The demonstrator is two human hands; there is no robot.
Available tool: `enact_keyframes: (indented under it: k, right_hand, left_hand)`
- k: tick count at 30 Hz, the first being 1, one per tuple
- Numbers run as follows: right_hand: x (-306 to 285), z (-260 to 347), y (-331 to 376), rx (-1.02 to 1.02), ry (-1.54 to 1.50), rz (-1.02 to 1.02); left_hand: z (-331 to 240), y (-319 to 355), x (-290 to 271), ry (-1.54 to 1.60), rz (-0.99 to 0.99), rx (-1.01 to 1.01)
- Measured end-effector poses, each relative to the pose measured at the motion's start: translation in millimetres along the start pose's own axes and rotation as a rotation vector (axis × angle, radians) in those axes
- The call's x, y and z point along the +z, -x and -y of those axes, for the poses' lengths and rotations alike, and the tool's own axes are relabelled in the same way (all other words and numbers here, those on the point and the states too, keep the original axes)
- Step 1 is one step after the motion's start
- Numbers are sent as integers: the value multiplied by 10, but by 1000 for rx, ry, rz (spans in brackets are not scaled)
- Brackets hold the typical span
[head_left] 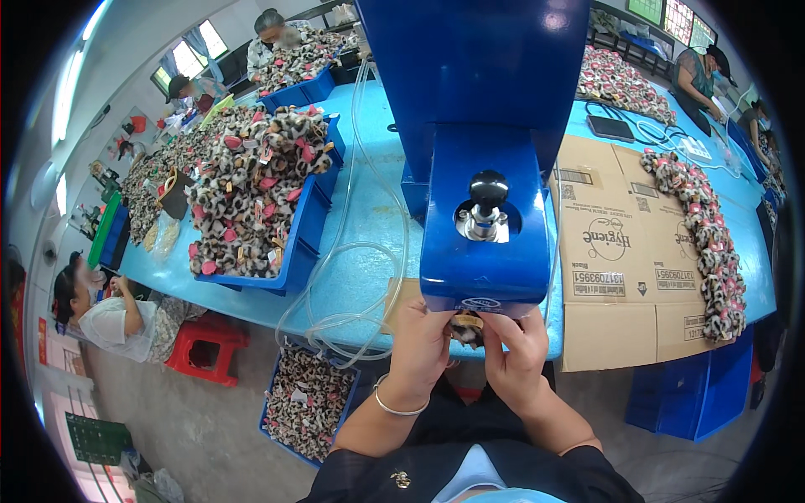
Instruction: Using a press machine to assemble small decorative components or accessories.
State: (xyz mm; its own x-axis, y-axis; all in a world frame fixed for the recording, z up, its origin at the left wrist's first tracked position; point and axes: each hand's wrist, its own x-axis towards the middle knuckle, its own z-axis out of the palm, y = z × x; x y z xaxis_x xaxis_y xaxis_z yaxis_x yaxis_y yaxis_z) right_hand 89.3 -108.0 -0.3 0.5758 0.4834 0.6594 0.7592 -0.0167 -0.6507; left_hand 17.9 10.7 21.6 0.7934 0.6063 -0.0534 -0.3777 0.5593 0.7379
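Observation:
Under the front of a blue bench machine (pixel 484 272) with a black-knobbed metal fitting (pixel 486 210) on top, I hold a small leopard-print plush piece (pixel 467 334). My left hand (pixel 422 348), with a silver bangle at the wrist, pinches its left side. On the other side my right hand (pixel 517 356) grips it between thumb and fingers. A tan strip shows along the top of the piece. The machine's overhang hides the fingertips and whatever lies behind them.
A blue bin (pixel 303 226) heaped with plush pieces stands left on the blue table (pixel 369 134); another bin (pixel 312 398) sits on the floor. Clear tubing (pixel 335 318) loops beside the machine. At right, flattened cardboard (pixel 620 251) bears a row of plush pieces (pixel 713 243). Several people work around.

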Motion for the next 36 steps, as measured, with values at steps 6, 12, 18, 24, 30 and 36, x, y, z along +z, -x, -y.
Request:
enact_keyframes:
  k: [6,12,18,24,30,36]
  right_hand:
    - [-12,43,-47,-38,27,-9]
    - [-165,33,100,-81,201,-78]
    - [-458,-193,313,12,213,-14]
    - [-1251,-735,213,238,136,-65]
    - [-2660,-2425,-457,286,573,-381]
    - [-3371,-3687,-835,328,840,-413]
  left_hand:
    - [-41,56,-1,-76,-37,-89]
    - [152,101,-92,-126,-65,-118]
    - [538,228,207,-93,-36,-258]
    - [977,135,505,-293,359,-393]
    - [713,214,658,-534,522,-564]
    - [499,147,190,-567,217,-381]
